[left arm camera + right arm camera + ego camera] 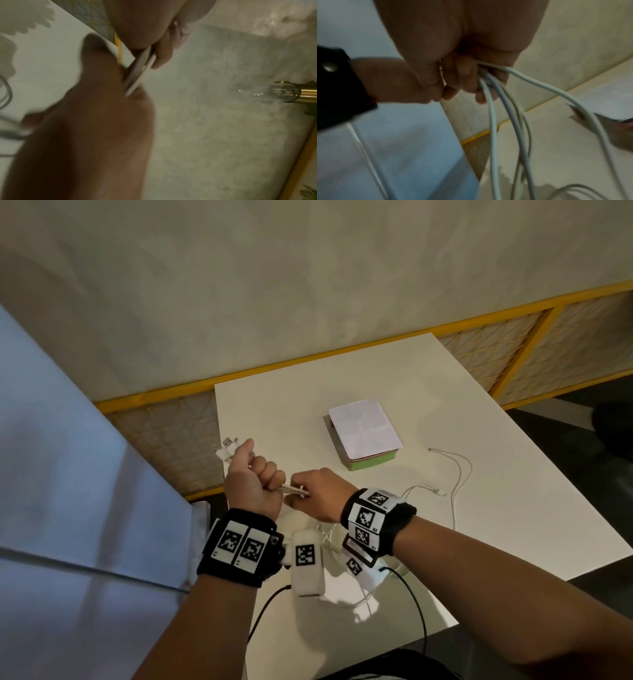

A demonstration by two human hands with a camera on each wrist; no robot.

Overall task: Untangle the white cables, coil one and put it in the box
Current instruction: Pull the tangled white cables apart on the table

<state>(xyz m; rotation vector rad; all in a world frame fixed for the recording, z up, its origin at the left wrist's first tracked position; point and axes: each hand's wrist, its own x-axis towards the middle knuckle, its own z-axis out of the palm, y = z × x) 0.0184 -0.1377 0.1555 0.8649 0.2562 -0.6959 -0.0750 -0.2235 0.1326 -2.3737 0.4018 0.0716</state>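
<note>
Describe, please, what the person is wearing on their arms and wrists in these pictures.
Both forearms are bare, with no sleeves. The left wrist and right wrist each carry a black band set with white tiles bearing black square-patterned markers. A white block-shaped unit, also marked, sits at each wrist, and a thin black cable trails from each.

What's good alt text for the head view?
Two hands pull a bunch of white cables taut between them: the left hand grips the plug ends, the right hand the strands. Behind them on the white table sits a closed box.
</note>
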